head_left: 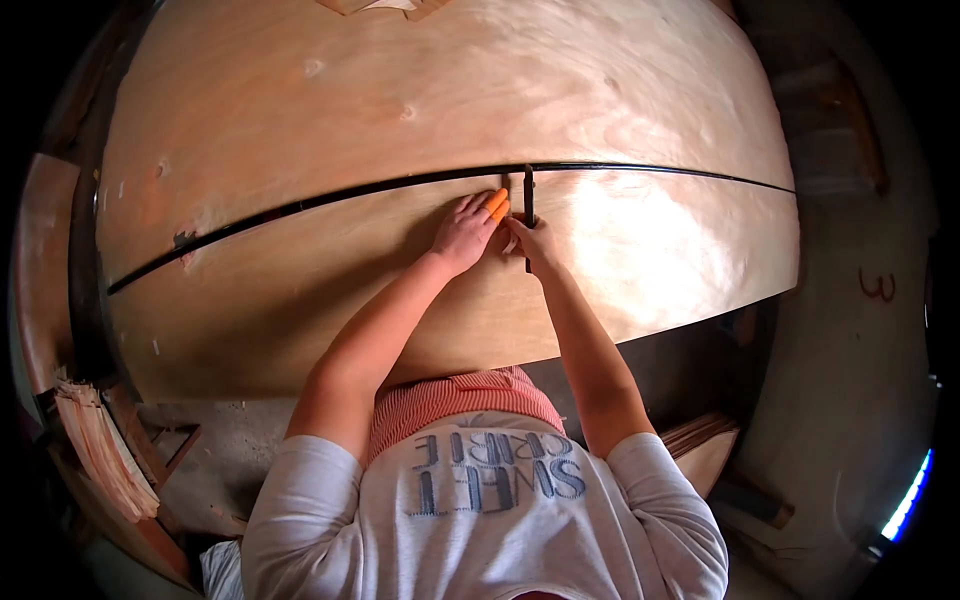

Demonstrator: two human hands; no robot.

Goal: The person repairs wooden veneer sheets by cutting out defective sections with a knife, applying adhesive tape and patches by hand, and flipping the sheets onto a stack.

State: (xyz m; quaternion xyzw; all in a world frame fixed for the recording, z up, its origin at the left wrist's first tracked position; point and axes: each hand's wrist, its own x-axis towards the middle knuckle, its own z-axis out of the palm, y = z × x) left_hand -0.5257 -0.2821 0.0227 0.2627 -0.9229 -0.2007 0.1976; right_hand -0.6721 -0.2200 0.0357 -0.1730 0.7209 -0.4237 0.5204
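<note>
A large pale wood sheet (330, 290) lies before me, crossed by a long dark line or strip (350, 195). My left hand (468, 235) rests on the near part of the sheet, fingers stretched toward the dark line. Orange coverings (496, 204) wrap fingertips of that hand. Just to its right, my right hand (540, 245) is closed on a narrow, dark, knife-like tool (528, 195). The tool's far end reaches the dark line. Between my hands the thumb area is too small to make out clearly.
Another wood sheet (420, 90) extends beyond the dark line, with a torn pale piece (385, 5) at its far edge. Stacked thin wood strips (100, 440) stand at lower left. More stacked sheets (705, 450) are at lower right, near a pale surface marked "3" (878, 287).
</note>
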